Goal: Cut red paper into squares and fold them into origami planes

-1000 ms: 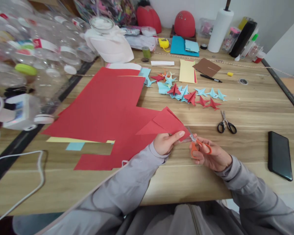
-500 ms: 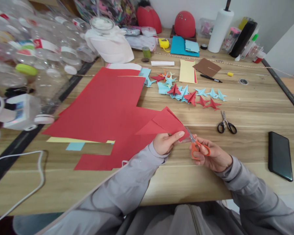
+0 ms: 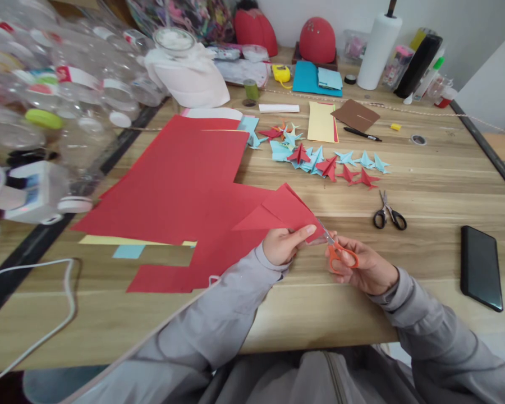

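My left hand (image 3: 284, 245) pinches a folded piece of red paper (image 3: 289, 206), thumb on top, near the paper's right corner. In my right hand (image 3: 364, 264) is a pair of orange-handled scissors (image 3: 343, 258), fingers through the loops. Their blades lie against the right edge of the red paper, close to my left thumb. Under and left of the held piece spread large red paper sheets (image 3: 172, 179). Beyond it sit several small folded red and light-blue paper figures (image 3: 328, 167).
Black-handled scissors (image 3: 388, 212) and a black phone (image 3: 482, 268) lie to the right. Plastic bottles (image 3: 78, 84) crowd the left, with a white cable (image 3: 69, 292) nearer me. Farther back are a brown card (image 3: 356, 116), a black pen (image 3: 362, 134) and a white roll (image 3: 379, 53).
The orange scissors' blades have closed together along the red paper's edge, and their handles have drawn nearer each other. My left hand and the paper stay almost in place.
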Demonstrator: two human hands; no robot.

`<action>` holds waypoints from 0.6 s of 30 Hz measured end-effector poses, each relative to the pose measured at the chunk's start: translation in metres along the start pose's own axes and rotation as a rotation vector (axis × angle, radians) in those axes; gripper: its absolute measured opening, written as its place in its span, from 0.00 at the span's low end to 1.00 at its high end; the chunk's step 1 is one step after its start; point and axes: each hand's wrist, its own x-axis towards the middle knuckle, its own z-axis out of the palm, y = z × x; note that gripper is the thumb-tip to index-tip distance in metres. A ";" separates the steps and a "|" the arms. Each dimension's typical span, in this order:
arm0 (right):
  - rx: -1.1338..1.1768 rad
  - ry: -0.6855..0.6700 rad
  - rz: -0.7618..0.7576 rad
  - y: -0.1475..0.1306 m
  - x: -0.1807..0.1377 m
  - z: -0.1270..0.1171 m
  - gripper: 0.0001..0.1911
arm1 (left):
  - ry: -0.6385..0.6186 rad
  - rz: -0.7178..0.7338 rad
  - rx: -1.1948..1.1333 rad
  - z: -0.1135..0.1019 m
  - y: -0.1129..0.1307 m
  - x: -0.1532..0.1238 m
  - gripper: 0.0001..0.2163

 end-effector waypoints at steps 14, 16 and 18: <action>-0.042 0.009 -0.034 0.000 0.001 -0.004 0.15 | 0.078 0.104 -0.053 0.005 0.012 0.003 0.14; -0.043 0.004 -0.034 0.000 0.000 -0.005 0.14 | 0.106 0.106 -0.039 0.005 0.012 0.003 0.14; -0.036 -0.013 -0.029 0.001 -0.001 -0.006 0.15 | 0.104 0.107 -0.003 0.005 0.010 0.003 0.14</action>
